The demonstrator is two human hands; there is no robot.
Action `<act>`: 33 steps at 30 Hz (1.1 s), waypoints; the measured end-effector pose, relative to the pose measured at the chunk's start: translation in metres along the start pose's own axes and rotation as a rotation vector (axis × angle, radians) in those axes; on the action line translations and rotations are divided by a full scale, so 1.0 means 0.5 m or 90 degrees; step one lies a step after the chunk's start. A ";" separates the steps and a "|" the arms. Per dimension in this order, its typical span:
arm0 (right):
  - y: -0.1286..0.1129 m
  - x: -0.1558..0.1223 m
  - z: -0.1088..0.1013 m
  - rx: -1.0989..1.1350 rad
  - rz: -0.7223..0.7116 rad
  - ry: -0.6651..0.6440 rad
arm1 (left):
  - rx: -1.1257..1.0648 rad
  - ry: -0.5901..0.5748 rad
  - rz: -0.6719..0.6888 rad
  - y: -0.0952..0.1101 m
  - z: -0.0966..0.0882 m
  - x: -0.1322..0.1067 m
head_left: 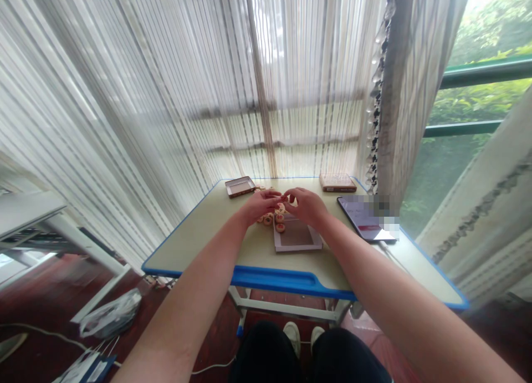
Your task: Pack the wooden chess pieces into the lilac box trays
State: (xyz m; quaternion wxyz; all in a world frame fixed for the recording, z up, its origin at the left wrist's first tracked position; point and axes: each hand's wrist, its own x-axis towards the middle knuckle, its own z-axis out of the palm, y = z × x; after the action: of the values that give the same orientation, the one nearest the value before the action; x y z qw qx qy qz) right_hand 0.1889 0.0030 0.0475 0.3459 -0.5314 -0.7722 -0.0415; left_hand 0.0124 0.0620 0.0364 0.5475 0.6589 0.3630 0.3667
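My left hand [261, 204] and my right hand [306, 204] meet over the middle of a small beige desk with a blue rim [266, 277]. Both have their fingers curled together over a cluster of round wooden game discs [275, 219]. What each pinch holds is too small to make out. Just below the hands lies an open shallow box [297, 236] with a dark inside, and one disc [280, 227] sits at its left corner.
A box lid [240, 186] lies at the desk's back left, another flat box [337, 182] at the back right. A phone [364, 219] lies to the right. Striped curtains hang behind. A plastic bag [110, 313] and cables lie on the floor at left.
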 end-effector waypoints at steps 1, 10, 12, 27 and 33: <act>0.001 0.002 -0.007 -0.001 0.009 0.001 | 0.027 0.027 0.007 -0.002 -0.004 0.003; 0.008 -0.008 -0.053 -0.052 0.060 -0.331 | 0.581 0.152 0.143 -0.016 -0.036 0.004; 0.012 -0.012 -0.043 -0.080 0.054 -0.377 | 0.658 0.100 0.153 -0.014 -0.028 -0.002; -0.029 -0.016 -0.036 -0.117 -0.044 -0.310 | 0.738 0.186 0.174 -0.021 -0.021 0.001; -0.042 -0.022 -0.025 -0.110 -0.078 -0.273 | 0.684 0.209 0.161 -0.026 -0.018 0.001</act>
State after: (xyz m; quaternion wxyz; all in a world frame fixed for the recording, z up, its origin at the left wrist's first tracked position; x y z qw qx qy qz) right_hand 0.1794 -0.0202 0.0572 0.1242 -0.5075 -0.8525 -0.0146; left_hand 0.0035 0.0682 0.0249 0.0242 0.8174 0.4968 0.2907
